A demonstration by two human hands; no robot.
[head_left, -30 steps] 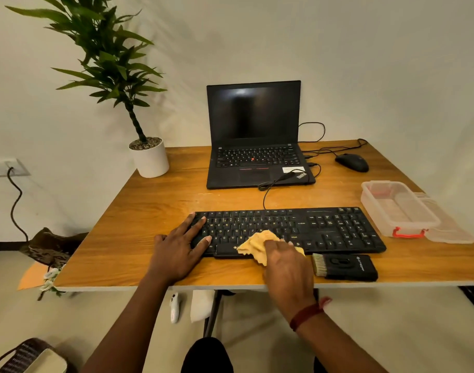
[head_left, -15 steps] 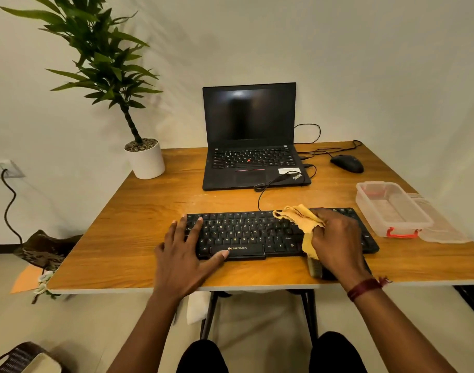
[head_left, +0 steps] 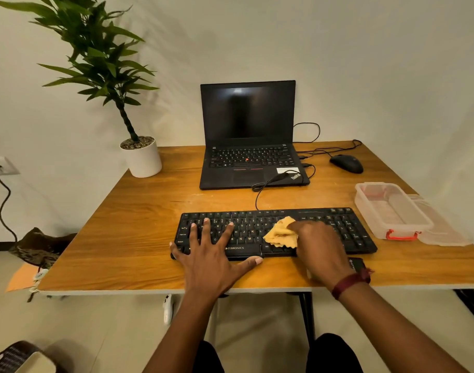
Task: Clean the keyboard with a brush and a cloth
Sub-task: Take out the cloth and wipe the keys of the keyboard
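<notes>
As the right hand (head_left: 319,246), clutching the bunched cloth (head_left: 280,234), sweeps back to the keyboard's (head_left: 346,227) middle, wiping is well underway; the left hand (head_left: 211,254), fingers spread flat, pins the keyboard's left end.

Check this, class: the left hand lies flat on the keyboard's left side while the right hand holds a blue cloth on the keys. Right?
Not quite: the head view shows the cloth is yellow, not blue. The rest stands: the left hand lies flat on the keyboard's left side and the right hand holds the cloth on the keys.
</notes>
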